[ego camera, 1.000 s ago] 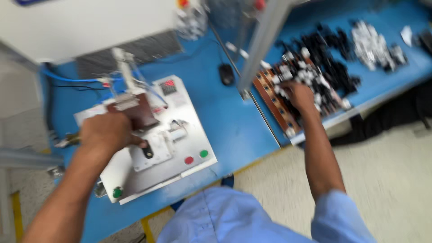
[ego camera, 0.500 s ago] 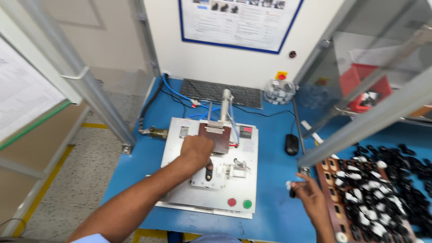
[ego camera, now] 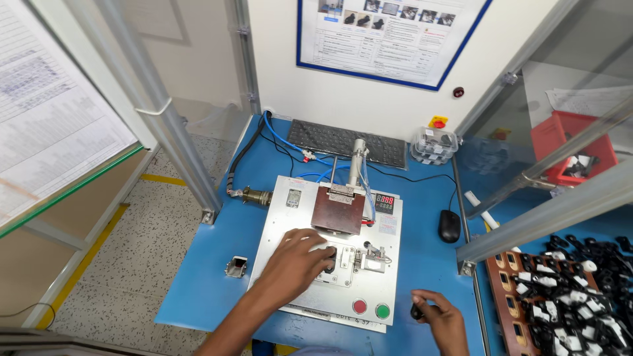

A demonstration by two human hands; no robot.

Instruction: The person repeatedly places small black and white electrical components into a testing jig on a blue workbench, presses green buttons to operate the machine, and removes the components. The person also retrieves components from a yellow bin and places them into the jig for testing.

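My left hand [ego camera: 295, 260] rests on the white fixture plate [ego camera: 283, 231], its fingertips on a small black part [ego camera: 330, 257] seated in the nest below the brown press block [ego camera: 338, 211]. My right hand [ego camera: 440, 318] hovers over the blue table at the lower right, pinching another small black part [ego camera: 416, 312] between thumb and fingers. A red button [ego camera: 359, 306] and a green button [ego camera: 382, 310] sit at the plate's front edge, just left of my right hand.
A tray with pockets [ego camera: 521, 296] and a heap of black parts [ego camera: 587, 277] lie at the right. A black mouse [ego camera: 449, 225], a keyboard [ego camera: 343, 140], a clear tub [ego camera: 434, 145], a red bin [ego camera: 567, 142], aluminium posts [ego camera: 165, 112] and a small metal piece [ego camera: 237, 266] surround the fixture.
My left hand slid down from the brown press block to the nest. My right hand came away from the tray with a black part. The camera view shifted slightly.
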